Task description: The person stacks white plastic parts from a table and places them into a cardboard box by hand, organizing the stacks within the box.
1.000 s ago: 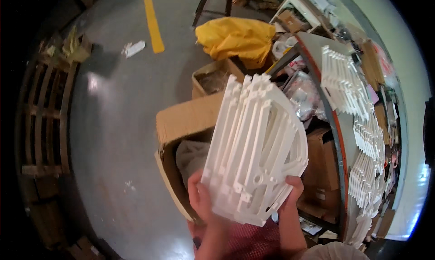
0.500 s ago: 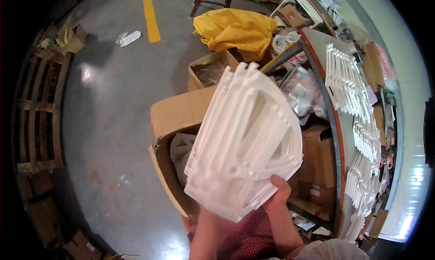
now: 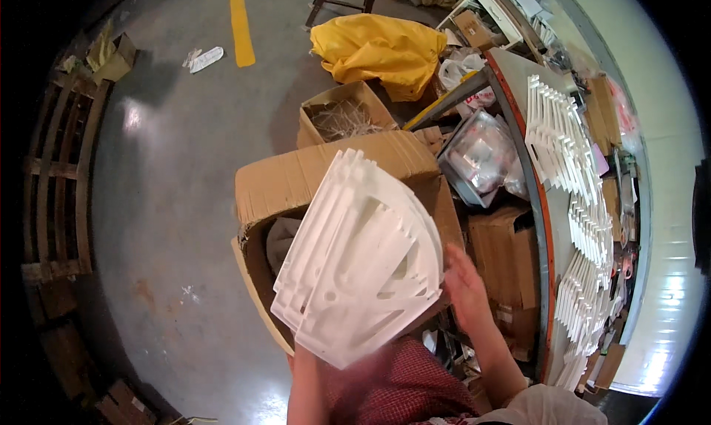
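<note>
At frame centre, the white stack (image 3: 355, 258) slants lengthwise to upper right, just left of the loosely spread right hand (image 3: 466, 290); left hand hidden, grip unclear.

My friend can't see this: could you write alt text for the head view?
A stack of white, fan-shaped frames is held over an open cardboard box, the person's right hand beside it, the left hand hidden. At right, more white parts line a table.
</note>
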